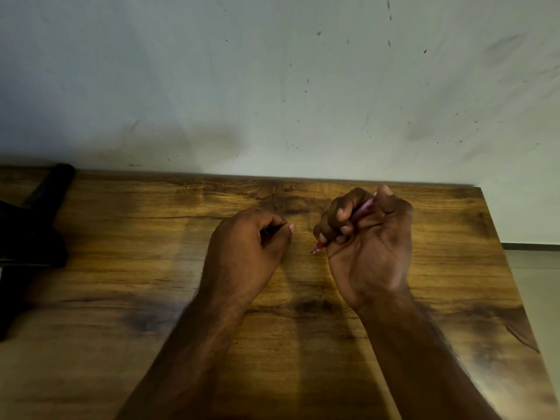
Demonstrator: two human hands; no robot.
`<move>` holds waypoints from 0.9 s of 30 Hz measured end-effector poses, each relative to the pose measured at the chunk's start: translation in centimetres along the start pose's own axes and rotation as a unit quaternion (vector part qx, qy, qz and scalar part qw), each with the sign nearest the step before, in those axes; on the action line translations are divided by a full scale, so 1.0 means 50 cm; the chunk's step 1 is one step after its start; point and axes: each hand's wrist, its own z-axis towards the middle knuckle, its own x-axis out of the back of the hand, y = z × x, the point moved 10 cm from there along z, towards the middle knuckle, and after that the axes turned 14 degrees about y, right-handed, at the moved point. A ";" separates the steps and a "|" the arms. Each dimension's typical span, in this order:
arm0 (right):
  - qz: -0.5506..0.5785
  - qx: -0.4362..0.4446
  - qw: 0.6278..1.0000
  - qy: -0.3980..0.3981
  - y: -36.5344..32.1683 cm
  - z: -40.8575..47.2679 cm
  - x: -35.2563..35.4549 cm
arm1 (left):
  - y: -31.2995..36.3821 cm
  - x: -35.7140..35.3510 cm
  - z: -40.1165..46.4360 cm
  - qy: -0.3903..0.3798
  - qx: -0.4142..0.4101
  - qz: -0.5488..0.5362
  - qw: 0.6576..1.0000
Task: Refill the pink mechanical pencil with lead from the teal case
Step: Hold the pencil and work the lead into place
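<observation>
Here, two hands, right hand grip curled round one pink pencil, left hand grip curled, contents unclear.

This looks like a plain room in a home or a small study corner, dimly lit. A wood-grain desk with dark knots stands pushed flush against a pale painted wall, which is scuffed and flecked with small dark marks above the desk's far edge. To the right of the desk a strip of light floor meets a dark skirting line at the wall's foot. At the desk's far left corner lies a black stand-like object, too dark to identify.
</observation>
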 end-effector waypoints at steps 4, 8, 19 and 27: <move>0.034 -0.029 0.999 0.007 0.007 0.005 0.008 | 0.001 0.002 0.001 0.004 -0.007 0.003 1.000; 0.087 -0.061 0.994 0.020 0.010 0.008 0.014 | 0.003 0.003 0.002 0.007 -0.015 0.001 1.000; 0.177 -0.110 0.978 0.032 0.021 0.010 0.021 | 0.002 0.003 0.002 0.006 -0.020 -0.001 1.000; 0.190 -0.119 0.974 0.027 0.026 0.012 0.025 | 0.005 0.004 0.000 0.004 -0.016 -0.008 1.000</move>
